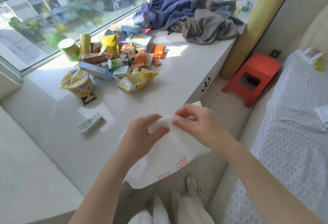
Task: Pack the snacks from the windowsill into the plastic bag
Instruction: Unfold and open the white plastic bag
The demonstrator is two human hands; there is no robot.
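Both hands meet at the near edge of the windowsill (pixel 168 89), close together and each pinching the top edge of the plastic bag (pixel 170 154). The left hand (pixel 143 135) clamps the rim between thumb and curled fingers. The right hand (pixel 195 124) nips the same rim just beside it with thumb and fingertips, its other fingers raised. Both forearms reach in from the near side, bent slightly toward each other.

The bag is thin and white, and it hangs limp from the hands over the sill's edge toward the floor. It carries pink-red printed characters low on its side, but they are too creased and faint to read.

A small pale green carton (pixel 90 124) lies alone on the sill, left of the hands; its print is too blurred to read. Farther off sits the pile of snacks (pixel 120 59), none of it in the bag. There is a yellow cup of noodles (pixel 76 83) with a blue logo I cannot make out, a yellow crisp bag (pixel 138 80) with dark lettering, a light blue box (pixel 95 70), an orange packet (pixel 159 51) and a green cup (pixel 69 49) by the window glass (pixel 53 16).

At the far right of the sill lies a heap of blue and grey clothes (pixel 195 18), with a green-labelled bottle (pixel 248 0) beyond it. A red stool (pixel 253 76) stands on the floor to the right, next to a bed (pixel 292 126) with a patterned cover.
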